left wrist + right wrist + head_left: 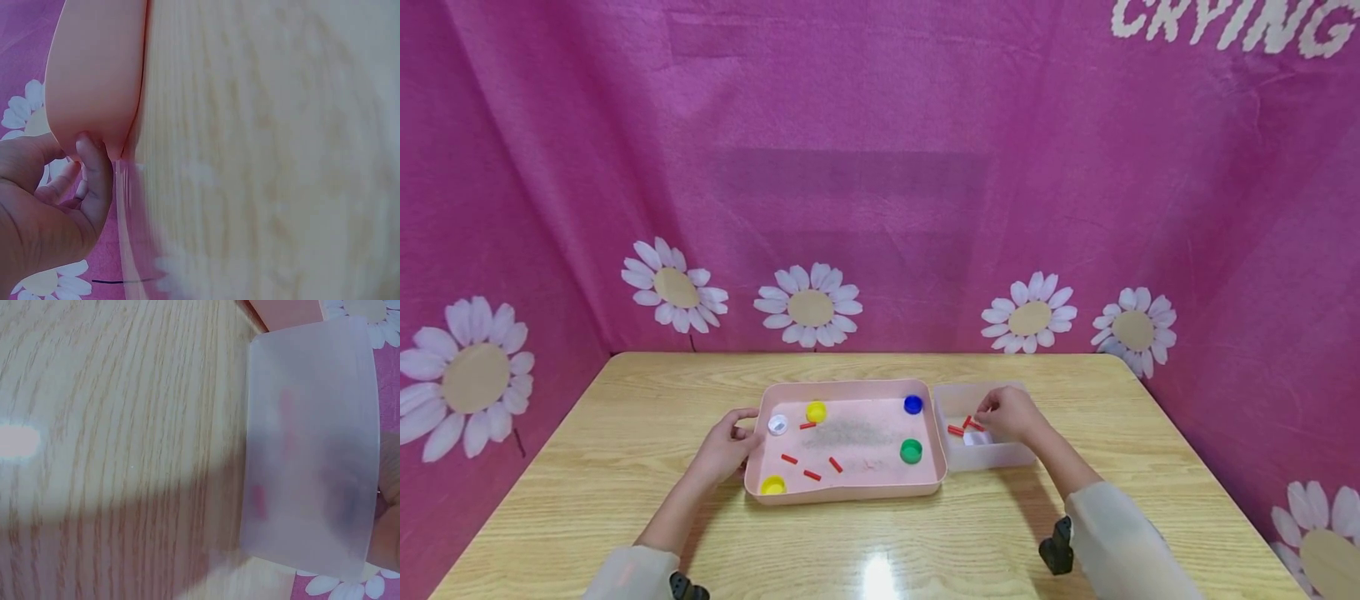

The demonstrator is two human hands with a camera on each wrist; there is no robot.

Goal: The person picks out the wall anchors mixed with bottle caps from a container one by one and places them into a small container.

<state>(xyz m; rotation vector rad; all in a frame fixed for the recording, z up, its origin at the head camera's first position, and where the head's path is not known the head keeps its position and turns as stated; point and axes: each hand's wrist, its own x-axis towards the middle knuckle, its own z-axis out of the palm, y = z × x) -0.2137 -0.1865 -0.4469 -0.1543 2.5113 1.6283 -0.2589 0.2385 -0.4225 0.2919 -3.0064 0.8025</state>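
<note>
My left hand (727,447) holds the left end of a pink tray (850,493). In the left wrist view, the thumb (95,178) presses the tray's outer wall and other fingers reach its rim. Inside the tray lie several short red sticks (812,476), two yellow caps (816,411), a white cap (778,425), a blue cap (913,404) and a green cap (912,452). My right hand (1011,413) reaches into a translucent box (992,456), fingertips bunched beside red sticks (955,431). Whether they pinch one is hidden; in the right wrist view the frosted wall blurs them.
The box stands against the tray's right end on a wooden table (820,546). A pale slip (976,438) lies in the box. Behind and beside the table hangs a magenta cloth (880,208) with printed daisies.
</note>
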